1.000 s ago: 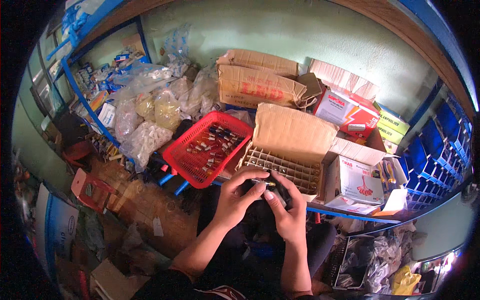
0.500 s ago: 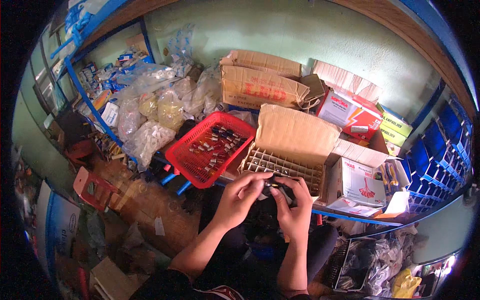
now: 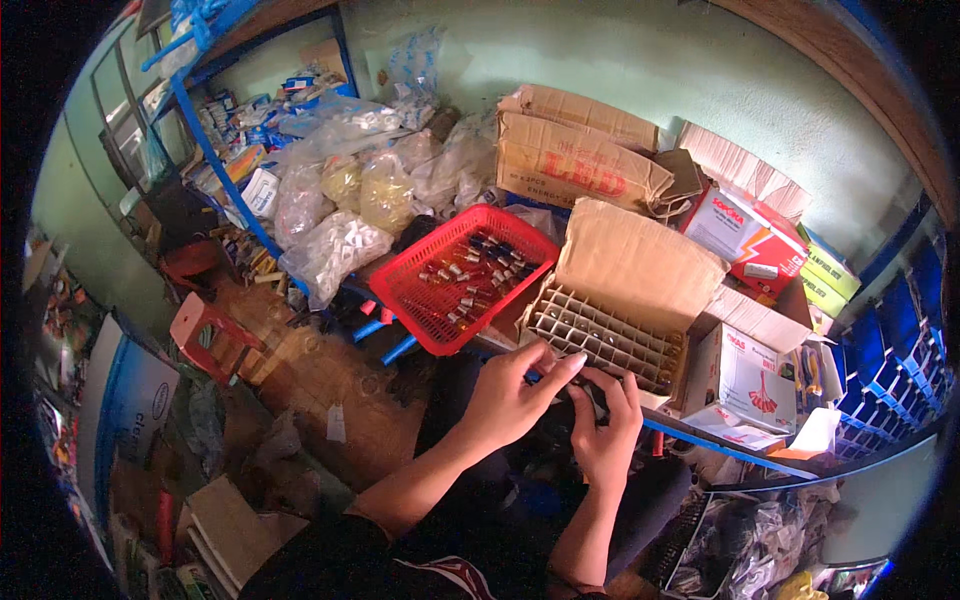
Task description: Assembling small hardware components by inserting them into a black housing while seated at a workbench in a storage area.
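My left hand (image 3: 512,396) and my right hand (image 3: 608,430) are close together before the divided carton, fingers bent in a pinch. Between them is a small dark piece (image 3: 598,396), mostly covered by the fingers, its kind unclear. Just beyond the hands stands the open cardboard carton (image 3: 640,262), its flap raised. Its cardboard grid (image 3: 610,340) has small pieces in several cells. Left of it, a red plastic basket (image 3: 398,290) holds many small bulb-like pieces (image 3: 468,275) with metal bases and red, yellow or dark parts.
Clear bags of small white parts (image 3: 345,250) are heaped at the left of the bench. Behind stands a brown carton (image 3: 570,160). To the right are a red and white box (image 3: 740,235), a white box (image 3: 745,385) and blue bins (image 3: 890,370). A red chair (image 3: 205,335) stands on the floor.
The view has swung left, so the bench sits further right in the picture. My left fingers have shifted over the dark piece, which showed a brass-coloured part before and is now mostly hidden.
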### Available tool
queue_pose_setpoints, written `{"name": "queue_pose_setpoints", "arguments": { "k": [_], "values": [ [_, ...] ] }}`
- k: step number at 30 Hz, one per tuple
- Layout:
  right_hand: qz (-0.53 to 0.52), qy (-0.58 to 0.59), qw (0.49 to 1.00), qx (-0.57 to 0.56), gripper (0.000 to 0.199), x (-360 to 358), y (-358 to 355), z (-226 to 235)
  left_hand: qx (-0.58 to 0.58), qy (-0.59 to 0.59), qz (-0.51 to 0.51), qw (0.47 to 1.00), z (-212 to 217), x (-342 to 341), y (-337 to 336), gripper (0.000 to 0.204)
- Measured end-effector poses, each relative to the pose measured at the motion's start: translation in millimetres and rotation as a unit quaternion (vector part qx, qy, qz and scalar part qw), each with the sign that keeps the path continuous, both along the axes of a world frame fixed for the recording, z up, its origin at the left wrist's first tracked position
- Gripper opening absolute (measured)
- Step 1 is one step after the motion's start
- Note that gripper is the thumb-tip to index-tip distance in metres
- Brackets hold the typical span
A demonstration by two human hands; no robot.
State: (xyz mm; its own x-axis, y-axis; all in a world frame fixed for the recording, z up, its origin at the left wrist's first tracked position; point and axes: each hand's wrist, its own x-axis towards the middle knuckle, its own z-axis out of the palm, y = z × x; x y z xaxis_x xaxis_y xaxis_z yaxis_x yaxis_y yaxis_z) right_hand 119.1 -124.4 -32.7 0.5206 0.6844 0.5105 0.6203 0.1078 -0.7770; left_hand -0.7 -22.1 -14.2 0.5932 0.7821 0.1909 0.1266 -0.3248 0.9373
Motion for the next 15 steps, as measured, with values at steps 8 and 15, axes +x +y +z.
{"name": "queue_pose_setpoints", "arguments": {
  "k": [8, 15],
  "values": [
    [-0.023, -0.016, 0.999, 0.037, 0.022, -5.0, 1.8, -0.3, 0.148, -0.093, 0.099, 0.980, -7.1, 3.6, 5.9, 0.017],
    [-0.086, 0.132, 0.983, 0.096, 0.011, 15.1, -10.6, -17.5, 0.192, -0.035, 0.112, 0.974, 7.8, -42.9, 71.5, 0.025]
  ]
}}
